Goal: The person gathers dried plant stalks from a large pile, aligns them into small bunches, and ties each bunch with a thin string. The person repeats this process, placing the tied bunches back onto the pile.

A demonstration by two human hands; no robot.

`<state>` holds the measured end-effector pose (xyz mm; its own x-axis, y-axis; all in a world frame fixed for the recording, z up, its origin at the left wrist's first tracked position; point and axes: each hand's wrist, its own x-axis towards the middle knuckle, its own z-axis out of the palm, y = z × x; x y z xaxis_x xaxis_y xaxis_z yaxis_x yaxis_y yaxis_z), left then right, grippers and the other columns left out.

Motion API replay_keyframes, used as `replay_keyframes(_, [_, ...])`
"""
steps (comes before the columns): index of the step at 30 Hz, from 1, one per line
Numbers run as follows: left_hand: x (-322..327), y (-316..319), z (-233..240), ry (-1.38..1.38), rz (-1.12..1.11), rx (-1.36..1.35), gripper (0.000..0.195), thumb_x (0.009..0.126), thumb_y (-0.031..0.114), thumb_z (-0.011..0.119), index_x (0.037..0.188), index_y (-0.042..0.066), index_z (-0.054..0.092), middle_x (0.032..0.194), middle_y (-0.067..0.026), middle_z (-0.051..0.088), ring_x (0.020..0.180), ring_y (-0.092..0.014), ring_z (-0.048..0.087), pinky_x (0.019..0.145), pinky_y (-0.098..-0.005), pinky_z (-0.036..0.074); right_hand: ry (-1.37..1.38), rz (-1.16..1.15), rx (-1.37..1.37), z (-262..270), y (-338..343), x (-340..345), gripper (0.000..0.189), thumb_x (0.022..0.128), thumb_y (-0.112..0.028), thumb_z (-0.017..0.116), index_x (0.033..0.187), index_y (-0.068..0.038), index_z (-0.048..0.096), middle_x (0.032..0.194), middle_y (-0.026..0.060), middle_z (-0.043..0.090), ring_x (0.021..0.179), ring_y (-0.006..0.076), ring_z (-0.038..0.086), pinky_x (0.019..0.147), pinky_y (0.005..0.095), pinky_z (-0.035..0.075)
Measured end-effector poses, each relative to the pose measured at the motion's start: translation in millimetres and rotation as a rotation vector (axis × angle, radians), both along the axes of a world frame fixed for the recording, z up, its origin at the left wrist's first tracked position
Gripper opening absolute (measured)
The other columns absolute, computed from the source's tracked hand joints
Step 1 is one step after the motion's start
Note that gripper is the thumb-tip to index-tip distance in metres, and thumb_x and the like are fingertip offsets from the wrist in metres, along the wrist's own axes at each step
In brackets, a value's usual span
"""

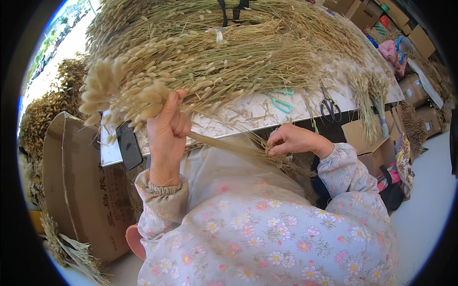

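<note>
My left hand (pixel 168 125) is wrapped around a bunch of dried bunny-tail grass (pixel 154 98), its fluffy heads fanning out to the left above the table edge. The stems (pixel 229 144) of that bunch slant down to the right across my lap. Near their lower ends my right hand (pixel 295 140) pinches some stems between thumb and fingers; the exact grip is partly hidden. Behind both hands, a thick layer of loose bunny-tail grass (pixel 222 68) covers the white table (pixel 247 109). Green-handled scissors (pixel 282 105) and black-handled scissors (pixel 331 110) lie by the front edge.
A smartphone (pixel 129 146) rests at the table's left corner, beside a tall cardboard box (pixel 86 189). Tied bunches (pixel 366 96) hang over the right edge above an open carton (pixel 379 155). Another person (pixel 393 53) sits at the far right among boxes.
</note>
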<state>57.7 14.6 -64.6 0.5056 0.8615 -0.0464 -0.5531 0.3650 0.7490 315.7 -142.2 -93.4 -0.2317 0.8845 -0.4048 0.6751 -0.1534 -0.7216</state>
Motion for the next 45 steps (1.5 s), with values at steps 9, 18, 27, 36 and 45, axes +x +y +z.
replay_keyframes(9, [-16,19,1,0.002,0.081,-0.038,0.023,0.093,0.020,0.060,0.101,-0.001,0.062,0.051,0.0100,0.022,0.043,-0.003,0.016,0.042,-0.0232,0.014,0.264,-0.007,-0.006,-14,-6,-6,0.017,0.079,-0.018,0.063,0.083,-0.001,0.064,0.067,0.0013,0.060,0.062,0.0120,0.055,0.057,0.0296,0.043])
replay_keyframes(18, [-14,10,10,0.026,0.007,0.003,0.020,0.094,0.021,0.058,0.101,0.002,0.061,0.050,0.0095,0.019,0.042,-0.003,0.014,0.041,-0.0229,0.013,-0.291,0.111,0.192,3,8,-12,0.038,0.076,-0.032,0.069,0.102,-0.006,0.062,0.081,0.0108,0.064,0.072,0.0292,0.060,0.064,0.0393,0.046])
replay_keyframes(27, [-13,2,12,-0.019,-0.086,0.092,0.020,0.094,0.020,0.058,0.101,0.002,0.060,0.051,0.0094,0.019,0.043,-0.003,0.014,0.042,-0.0227,0.014,0.217,0.207,0.202,23,47,-54,0.024,0.081,-0.026,0.067,0.086,-0.003,0.066,0.067,0.0073,0.063,0.061,0.0163,0.057,0.058,0.0319,0.044])
replay_keyframes(36, [-21,26,-4,-0.007,0.124,-0.012,0.021,0.094,0.021,0.059,0.103,0.002,0.061,0.051,0.0096,0.020,0.043,-0.003,0.015,0.041,-0.0225,0.015,-0.180,0.347,-0.245,-46,-16,24,0.024,0.081,-0.030,0.065,0.086,-0.008,0.072,0.076,0.0120,0.067,0.071,0.0259,0.063,0.063,0.0383,0.048])
replay_keyframes(45, [-9,7,-7,-0.046,0.023,0.052,0.016,0.091,0.019,0.063,0.093,0.003,0.062,0.060,0.0068,0.045,0.041,-0.002,0.023,0.040,-0.0218,0.018,-0.793,0.341,-0.630,-103,-86,60,0.034,0.080,-0.029,0.063,0.104,-0.005,0.065,0.107,0.0164,0.065,0.106,0.0320,0.060,0.086,0.0419,0.050])
